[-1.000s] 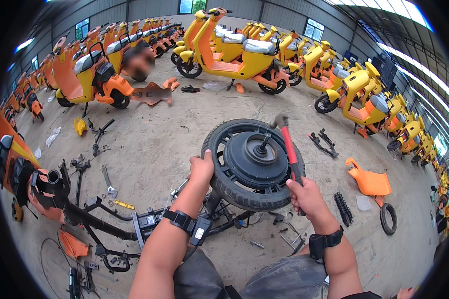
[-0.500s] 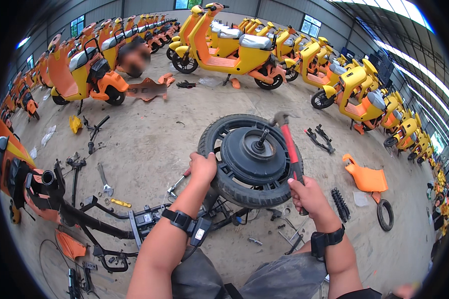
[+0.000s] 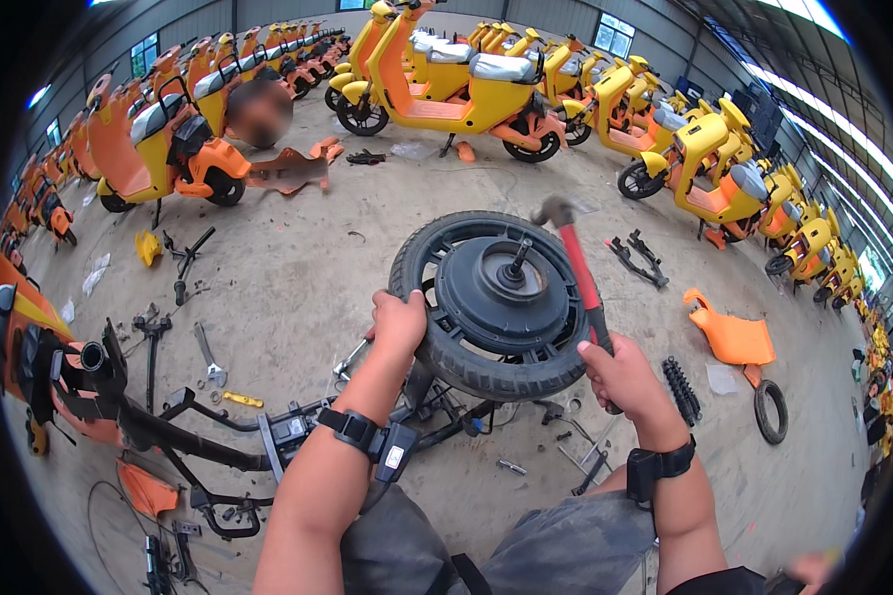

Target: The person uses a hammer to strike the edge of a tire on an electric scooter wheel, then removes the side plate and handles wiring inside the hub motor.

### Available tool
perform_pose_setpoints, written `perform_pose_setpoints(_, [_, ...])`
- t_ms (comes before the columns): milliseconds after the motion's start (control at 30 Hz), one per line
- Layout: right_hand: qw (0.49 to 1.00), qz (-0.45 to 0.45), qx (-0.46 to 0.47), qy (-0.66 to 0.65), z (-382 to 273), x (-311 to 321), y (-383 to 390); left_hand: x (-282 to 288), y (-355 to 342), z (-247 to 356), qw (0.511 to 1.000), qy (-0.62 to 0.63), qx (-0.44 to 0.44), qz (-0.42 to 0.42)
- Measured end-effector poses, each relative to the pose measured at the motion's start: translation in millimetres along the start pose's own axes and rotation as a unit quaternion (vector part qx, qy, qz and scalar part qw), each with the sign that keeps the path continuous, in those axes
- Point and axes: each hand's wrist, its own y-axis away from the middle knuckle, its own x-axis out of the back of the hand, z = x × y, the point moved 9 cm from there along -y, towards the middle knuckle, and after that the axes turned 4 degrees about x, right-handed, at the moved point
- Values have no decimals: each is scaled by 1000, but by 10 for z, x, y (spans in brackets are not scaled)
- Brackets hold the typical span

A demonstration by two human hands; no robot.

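A black spoked wheel (image 3: 471,296) with a tyre and a round hub motor lies tilted in front of me. Its threaded axle (image 3: 518,261) sticks up from the hub. My left hand (image 3: 399,323) is closed on the tyre's left edge, its fingertips partly hidden. In my right hand (image 3: 621,375) is a hammer (image 3: 581,273) with a red and black handle. The hammer's metal head is raised beyond the axle and to its right, apart from it. Below the wheel lies a stripped scooter frame (image 3: 193,443), partly covered by my left forearm.
A wrench (image 3: 209,357), a yellow tool (image 3: 243,400) and a ratchet (image 3: 350,359) lie left of the wheel. To the right are a black spring (image 3: 681,390), an orange fender (image 3: 732,335) and a loose tyre (image 3: 771,413). Rows of yellow scooters (image 3: 466,94) stand behind.
The hammer head has risen slightly relative to the axle. The wheel sits a little farther left and up in the picture, with my left hand still on it; the view has also shifted slightly.
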Motion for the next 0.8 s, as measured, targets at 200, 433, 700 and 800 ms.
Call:
perform_pose_setpoints(200, [997,1,23,70,38,-50,56,-21,-19,-28,1000,2,2,-9])
perform_pose_setpoints(433, [998,29,58,13,-39,-30,10,-33,-10,-19,1000,8,7,-16])
perform_pose_setpoints(700, [1000,-11,-13,17,160,-59,-37,-35,1,-10,1000,13,9,-24])
perform_pose_setpoints(800, [1000,-8,-17,19,179,-65,-35,32,47,41,1000,-6,-1,9])
